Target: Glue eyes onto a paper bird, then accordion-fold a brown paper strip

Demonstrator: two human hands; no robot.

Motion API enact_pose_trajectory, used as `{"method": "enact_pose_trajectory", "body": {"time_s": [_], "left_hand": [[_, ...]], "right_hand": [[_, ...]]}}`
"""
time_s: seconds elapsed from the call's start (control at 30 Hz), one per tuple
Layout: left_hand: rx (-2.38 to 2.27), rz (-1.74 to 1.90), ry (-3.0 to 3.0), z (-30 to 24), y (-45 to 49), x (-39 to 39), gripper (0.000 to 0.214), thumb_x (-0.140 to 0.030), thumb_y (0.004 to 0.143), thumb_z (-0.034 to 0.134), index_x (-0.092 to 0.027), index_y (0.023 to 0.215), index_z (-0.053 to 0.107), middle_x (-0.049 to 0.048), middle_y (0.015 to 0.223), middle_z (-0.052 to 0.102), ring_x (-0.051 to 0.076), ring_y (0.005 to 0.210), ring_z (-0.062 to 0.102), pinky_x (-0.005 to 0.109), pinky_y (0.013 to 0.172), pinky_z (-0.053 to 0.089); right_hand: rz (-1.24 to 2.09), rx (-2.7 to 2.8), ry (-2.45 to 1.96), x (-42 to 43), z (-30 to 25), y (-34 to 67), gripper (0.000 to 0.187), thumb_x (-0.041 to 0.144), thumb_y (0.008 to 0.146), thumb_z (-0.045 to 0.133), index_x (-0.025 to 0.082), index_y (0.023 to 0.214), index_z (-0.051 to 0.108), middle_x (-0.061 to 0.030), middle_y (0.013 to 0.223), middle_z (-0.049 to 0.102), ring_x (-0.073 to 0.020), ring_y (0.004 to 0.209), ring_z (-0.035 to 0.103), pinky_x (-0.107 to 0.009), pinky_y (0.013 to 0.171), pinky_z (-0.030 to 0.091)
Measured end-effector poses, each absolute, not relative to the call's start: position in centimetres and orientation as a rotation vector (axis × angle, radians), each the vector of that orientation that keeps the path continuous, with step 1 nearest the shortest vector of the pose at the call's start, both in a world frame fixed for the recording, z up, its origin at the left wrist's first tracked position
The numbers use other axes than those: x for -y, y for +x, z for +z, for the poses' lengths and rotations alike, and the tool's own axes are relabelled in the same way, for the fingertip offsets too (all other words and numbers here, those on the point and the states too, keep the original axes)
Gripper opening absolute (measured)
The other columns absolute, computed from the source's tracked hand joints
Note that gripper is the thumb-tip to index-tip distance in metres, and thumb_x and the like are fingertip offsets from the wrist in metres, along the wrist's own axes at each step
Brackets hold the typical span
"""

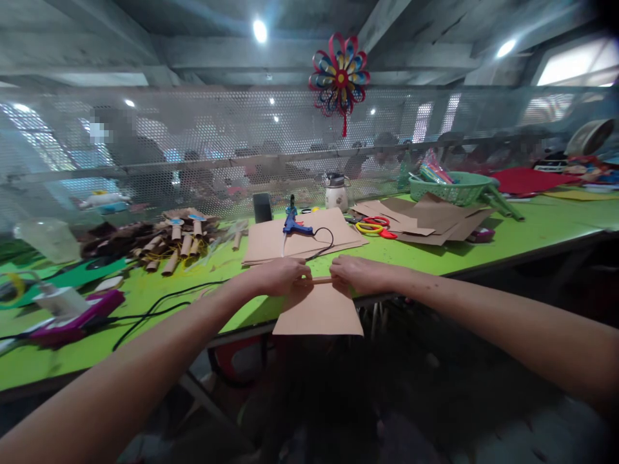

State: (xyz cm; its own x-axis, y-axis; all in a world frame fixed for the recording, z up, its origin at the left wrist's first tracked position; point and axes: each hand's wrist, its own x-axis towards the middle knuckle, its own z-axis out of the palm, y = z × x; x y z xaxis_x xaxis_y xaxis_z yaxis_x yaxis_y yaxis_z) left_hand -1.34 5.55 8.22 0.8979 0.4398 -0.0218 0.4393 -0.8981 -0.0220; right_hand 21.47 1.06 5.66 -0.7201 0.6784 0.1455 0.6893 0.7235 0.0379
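Observation:
A sheet of brown kraft paper (pixel 319 312) hangs over the front edge of the green table, its far edge rolled into a narrow tube. At the left end of that roll, my left hand (pixel 283 276) grips it with curled fingers. My right hand (pixel 355 274) pinches the roll's other end, a short gap away. Just beyond my hands lies a stack of brown paper (pixel 261 241). On this stack rests a blue glue gun (pixel 296 225) with a black cord. Red and yellow scissors (pixel 374 227) lie to the right of it.
Paper tubes (pixel 171 258) are heaped at the left, near a purple power strip (pixel 80 319) and black cords. Loose brown sheets (pixel 435 216) and a green basket (pixel 449 188) stand right. A white jug (pixel 336 193) and dark phone (pixel 262 207) are behind, before a mesh screen.

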Motion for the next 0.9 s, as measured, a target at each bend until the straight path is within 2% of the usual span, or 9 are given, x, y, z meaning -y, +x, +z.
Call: {"method": "enact_pose_trajectory", "body": {"time_s": [0.07, 0.17, 0.3, 0.43, 0.5, 0.6, 0.77, 0.9], "left_hand": [[0.781, 0.033, -2.915, 7.8, -0.5, -5.2, 0.016, -0.021, 0.080, 0.050, -0.016, 0.080, 0.065, 0.0067, 0.077, 0.062, 0.017, 0.065, 0.056, 0.024, 0.055, 0.036], [0.846, 0.025, -2.750, 7.1, 0.7, -4.8, 0.024, -0.026, 0.083, 0.047, -0.015, 0.074, 0.065, 0.0088, 0.071, 0.064, 0.019, 0.062, 0.058, 0.026, 0.054, 0.035], [0.805, 0.046, -2.689, 6.8, 1.4, -4.6, 0.025, -0.022, 0.082, 0.046, -0.015, 0.071, 0.067, 0.0105, 0.073, 0.067, 0.021, 0.065, 0.061, 0.027, 0.056, 0.037], [0.759, 0.084, -2.724, 7.5, 1.1, -4.6, 0.025, -0.023, 0.084, 0.046, -0.015, 0.072, 0.066, 0.0093, 0.075, 0.068, 0.021, 0.069, 0.062, 0.027, 0.057, 0.037], [0.745, 0.079, -2.761, 7.9, 0.8, -4.4, 0.023, -0.022, 0.085, 0.045, -0.015, 0.074, 0.065, 0.0084, 0.075, 0.067, 0.020, 0.069, 0.061, 0.026, 0.056, 0.036], [0.718, 0.082, -2.827, 8.2, 0.4, -4.2, 0.020, -0.020, 0.084, 0.045, -0.014, 0.076, 0.062, 0.0075, 0.075, 0.066, 0.018, 0.068, 0.059, 0.025, 0.055, 0.035], [0.628, 0.069, -2.912, 8.2, -0.2, -4.6, 0.013, -0.015, 0.082, 0.047, -0.015, 0.075, 0.058, 0.0054, 0.075, 0.061, 0.015, 0.065, 0.054, 0.025, 0.056, 0.033], [0.554, 0.035, -2.940, 7.6, -0.9, -5.0, 0.015, -0.020, 0.086, 0.045, -0.016, 0.077, 0.056, 0.0048, 0.077, 0.056, 0.014, 0.065, 0.052, 0.025, 0.057, 0.033]], "right_hand": [[-0.195, 2.798, -1.181, -1.1, 5.5, 21.0, 0.005, 0.017, 0.079, 0.054, 0.014, 0.080, 0.057, -0.0084, 0.082, 0.059, -0.0171, 0.072, 0.051, -0.026, 0.058, 0.031], [-0.292, 2.746, -1.307, -1.4, 5.1, 19.9, 0.013, 0.020, 0.082, 0.051, 0.014, 0.081, 0.062, -0.0107, 0.081, 0.062, -0.0194, 0.072, 0.055, -0.028, 0.058, 0.031], [-0.352, 2.696, -1.418, -1.5, 4.9, 18.5, 0.025, 0.026, 0.088, 0.047, 0.011, 0.081, 0.066, -0.0149, 0.079, 0.065, -0.0237, 0.076, 0.058, -0.030, 0.062, 0.035], [-0.357, 2.680, -1.457, -1.5, 4.9, 18.1, 0.028, 0.030, 0.089, 0.046, 0.012, 0.083, 0.067, -0.0141, 0.081, 0.066, -0.0244, 0.080, 0.059, -0.030, 0.063, 0.036], [-0.364, 2.656, -1.460, -1.3, 4.8, 18.4, 0.026, 0.031, 0.090, 0.046, 0.014, 0.084, 0.065, -0.0118, 0.084, 0.065, -0.0234, 0.081, 0.058, -0.029, 0.062, 0.035], [-0.371, 2.647, -1.409, -0.7, 4.7, 19.3, 0.016, 0.023, 0.087, 0.047, 0.015, 0.085, 0.061, -0.0088, 0.085, 0.063, -0.0210, 0.081, 0.055, -0.028, 0.061, 0.033], [-0.313, 2.673, -1.226, 0.4, 4.7, 20.9, 0.009, 0.018, 0.084, 0.049, 0.014, 0.085, 0.057, -0.0082, 0.086, 0.057, -0.0186, 0.082, 0.047, -0.027, 0.065, 0.032], [-0.237, 2.676, -1.129, 0.9, 4.8, 21.6, 0.008, 0.015, 0.083, 0.051, 0.015, 0.086, 0.058, -0.0070, 0.085, 0.053, -0.0178, 0.081, 0.044, -0.027, 0.066, 0.031]]}}
